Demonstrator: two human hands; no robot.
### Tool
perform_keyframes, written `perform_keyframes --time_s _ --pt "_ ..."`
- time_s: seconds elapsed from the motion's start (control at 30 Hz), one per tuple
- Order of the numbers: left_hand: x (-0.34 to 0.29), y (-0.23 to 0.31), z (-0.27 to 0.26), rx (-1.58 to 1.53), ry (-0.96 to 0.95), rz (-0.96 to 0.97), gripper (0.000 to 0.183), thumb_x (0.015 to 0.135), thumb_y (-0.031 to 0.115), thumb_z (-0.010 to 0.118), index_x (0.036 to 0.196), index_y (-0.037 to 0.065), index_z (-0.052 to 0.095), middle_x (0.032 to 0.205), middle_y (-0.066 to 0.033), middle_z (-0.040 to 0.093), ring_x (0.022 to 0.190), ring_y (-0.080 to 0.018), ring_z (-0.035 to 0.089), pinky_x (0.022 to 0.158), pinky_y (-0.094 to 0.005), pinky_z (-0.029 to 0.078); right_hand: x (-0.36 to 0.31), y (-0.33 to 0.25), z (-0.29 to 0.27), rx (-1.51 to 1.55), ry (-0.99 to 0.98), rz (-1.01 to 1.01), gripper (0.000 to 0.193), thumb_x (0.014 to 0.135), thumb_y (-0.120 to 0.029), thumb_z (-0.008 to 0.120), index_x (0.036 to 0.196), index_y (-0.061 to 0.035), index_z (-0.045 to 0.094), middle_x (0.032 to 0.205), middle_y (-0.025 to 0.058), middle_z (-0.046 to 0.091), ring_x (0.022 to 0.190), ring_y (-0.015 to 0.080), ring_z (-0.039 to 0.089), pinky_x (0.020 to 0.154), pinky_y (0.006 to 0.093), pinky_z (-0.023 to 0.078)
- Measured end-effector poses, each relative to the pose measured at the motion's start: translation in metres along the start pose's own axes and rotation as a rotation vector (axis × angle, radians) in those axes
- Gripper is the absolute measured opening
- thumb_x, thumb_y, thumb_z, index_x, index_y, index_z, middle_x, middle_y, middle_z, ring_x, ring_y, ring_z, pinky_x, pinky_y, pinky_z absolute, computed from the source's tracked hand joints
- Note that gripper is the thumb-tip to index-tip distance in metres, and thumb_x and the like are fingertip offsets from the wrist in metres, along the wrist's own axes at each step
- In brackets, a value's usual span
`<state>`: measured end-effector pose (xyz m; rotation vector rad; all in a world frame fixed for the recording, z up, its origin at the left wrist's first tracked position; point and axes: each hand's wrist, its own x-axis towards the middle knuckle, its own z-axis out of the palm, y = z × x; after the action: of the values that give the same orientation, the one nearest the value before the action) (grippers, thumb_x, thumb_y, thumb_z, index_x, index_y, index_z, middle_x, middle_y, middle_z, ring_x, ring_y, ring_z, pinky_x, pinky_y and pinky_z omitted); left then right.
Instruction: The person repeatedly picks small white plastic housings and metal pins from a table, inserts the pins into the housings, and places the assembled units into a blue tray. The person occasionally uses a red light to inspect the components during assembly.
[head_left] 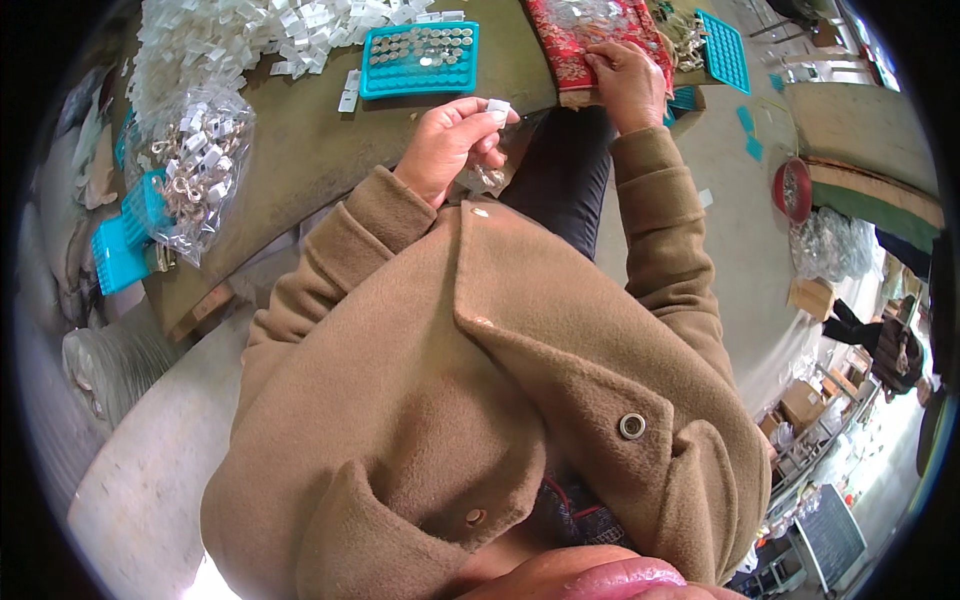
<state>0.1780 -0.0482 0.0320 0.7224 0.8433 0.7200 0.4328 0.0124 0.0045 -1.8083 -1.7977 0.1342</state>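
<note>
My left hand (450, 145) is closed in a pinch around a small white plastic piece (498, 108), held just off the front edge of the table. Over a red floral-patterned cloth (566, 55) lies my right hand (635, 88), its fingertips drawn together; whatever they hold is too small to make out. Clear bits of plastic (592, 14) are scattered on that cloth. Beyond my left hand, a teal tray (418, 85) carries rows of round silvery pieces in its upper part. A few white pieces (349, 92) lie beside the tray's left side.
A large heap of white plastic pieces (200, 45) covers the table's far left. Nearer stands a clear bag (205, 165) of white pieces with cords, by stacked teal trays (120, 255). To the right are another teal tray (722, 50) and a red basin (792, 190) on the floor.
</note>
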Motion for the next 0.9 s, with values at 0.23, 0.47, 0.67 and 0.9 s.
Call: perform_keyframes --time_s 0.23,0.47,0.67,0.9 --pt "0.0 0.0 0.002 -0.08 -0.083 -0.108 0.03 0.099 0.024 0.055 0.114 -0.001 0.062 0.082 -0.0028 0.063 0.08 -0.0131 0.066 0.071 -0.0267 0.054 -0.002 0.004 -0.01 0.079 -0.097 -0.05 0.019 0.081 -0.03 0.07 0.09 -0.0147 0.076 0.091 0.0068 0.069 0.084 0.0281 0.067 0.074 0.0375 0.053" --pt "0.003 -0.007 -0.007 -0.194 -0.109 -0.14 0.036 0.104 0.023 0.043 0.12 -0.005 0.057 0.097 -0.0102 0.068 0.087 -0.0172 0.067 0.081 -0.0338 0.056 -0.01 -0.001 -0.011 0.052 -0.082 -0.162 0.019 0.081 -0.03 0.07 0.092 -0.0139 0.074 0.089 0.0064 0.068 0.082 0.028 0.067 0.072 0.0376 0.053" --pt "0.001 -0.01 -0.01 -0.207 -0.105 -0.142 0.036 0.104 0.024 0.043 0.12 -0.005 0.057 0.096 -0.0094 0.068 0.087 -0.0166 0.067 0.078 -0.0323 0.057 -0.002 0.005 -0.008 0.19 -0.106 0.021 0.02 0.082 -0.023 0.073 0.095 -0.0074 0.073 0.083 0.0037 0.069 0.072 0.0115 0.064 0.068 0.0272 0.051" --pt "-0.005 -0.008 -0.009 -0.2 -0.084 -0.114 0.036 0.104 0.025 0.042 0.119 -0.004 0.058 0.094 -0.0084 0.068 0.08 -0.0163 0.067 0.075 -0.0295 0.057 0.001 0.011 -0.011 0.419 -0.241 0.172 0.021 0.082 -0.024 0.073 0.096 -0.0082 0.074 0.081 0.0062 0.07 0.074 0.0161 0.066 0.07 0.0292 0.053"
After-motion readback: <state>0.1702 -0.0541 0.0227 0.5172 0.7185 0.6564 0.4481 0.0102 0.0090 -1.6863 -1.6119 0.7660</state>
